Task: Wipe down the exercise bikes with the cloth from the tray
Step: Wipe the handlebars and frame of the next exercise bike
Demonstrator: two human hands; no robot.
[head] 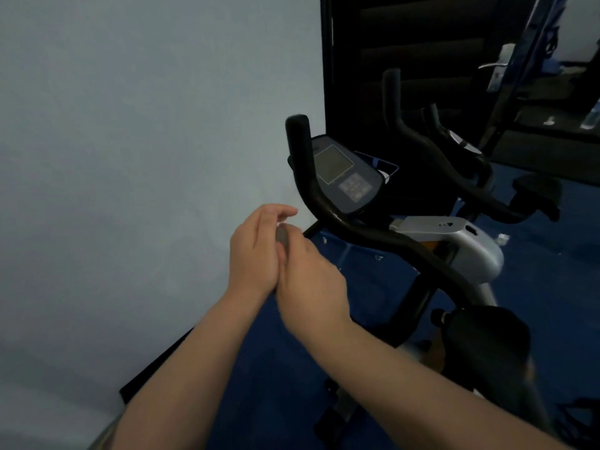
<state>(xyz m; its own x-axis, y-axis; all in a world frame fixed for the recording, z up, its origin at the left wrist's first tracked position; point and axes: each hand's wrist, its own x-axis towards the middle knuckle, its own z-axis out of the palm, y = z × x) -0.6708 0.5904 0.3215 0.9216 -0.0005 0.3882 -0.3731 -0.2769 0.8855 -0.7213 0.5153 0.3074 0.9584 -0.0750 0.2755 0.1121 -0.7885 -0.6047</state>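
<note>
My left hand (pixel 256 251) and my right hand (pixel 310 282) are pressed together in the middle of the view, just left of the bike. A small grey piece of cloth (pixel 283 236) shows between them. My right hand's fingers curl over it; most of the cloth is hidden. My left hand lies against it with its fingers loosely spread. The nearest exercise bike has a black handlebar (pixel 328 203), a grey console (pixel 345 177), a silver frame (pixel 467 241) and a black saddle (pixel 487 336). Behind the console shows a corner of a blue tray (pixel 388 165).
A second bike's black handlebar (pixel 454 164) stands behind, to the right. A dark door (pixel 422 60) with a metal handle (pixel 495 64) is at the back. A pale wall (pixel 130 157) fills the left. The floor (pixel 276 368) is blue.
</note>
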